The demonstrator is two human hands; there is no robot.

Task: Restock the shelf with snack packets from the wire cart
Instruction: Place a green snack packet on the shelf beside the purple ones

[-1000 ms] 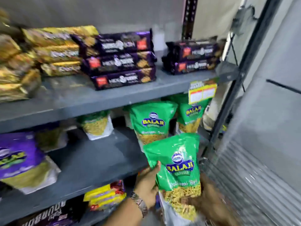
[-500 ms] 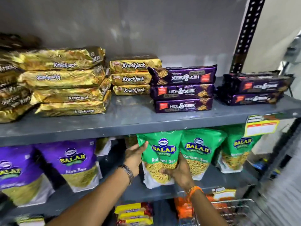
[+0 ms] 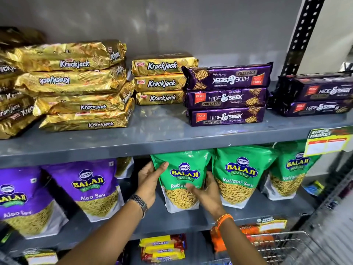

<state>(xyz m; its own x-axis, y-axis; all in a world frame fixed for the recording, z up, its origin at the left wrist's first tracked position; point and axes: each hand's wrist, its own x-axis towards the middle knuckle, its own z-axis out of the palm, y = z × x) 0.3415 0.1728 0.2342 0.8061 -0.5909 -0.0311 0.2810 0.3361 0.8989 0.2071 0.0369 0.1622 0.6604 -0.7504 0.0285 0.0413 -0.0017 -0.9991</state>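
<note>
A green Balaji Ratlami Sev packet (image 3: 183,169) stands upright on the grey middle shelf (image 3: 172,221). My left hand (image 3: 150,180) grips its left edge, thumb across the front. My right hand (image 3: 207,193) rests on its lower right front, fingers curled at the edge beside the neighbouring green packet (image 3: 240,175). A third green packet (image 3: 292,169) stands further right. The wire cart (image 3: 286,243) shows at the lower right, below my right wrist.
Purple Aloo Sev packets (image 3: 91,186) stand to the left on the same shelf, with a gap between them and my left hand. The upper shelf (image 3: 162,134) carries gold Krackjack stacks (image 3: 80,83) and purple Hide & Seek packs (image 3: 227,96). A price tag (image 3: 328,142) hangs at its right edge.
The green packet went from in front of the shelf, held in both hands, to standing on the middle shelf left of the other green packets. Both hands stay on it.
</note>
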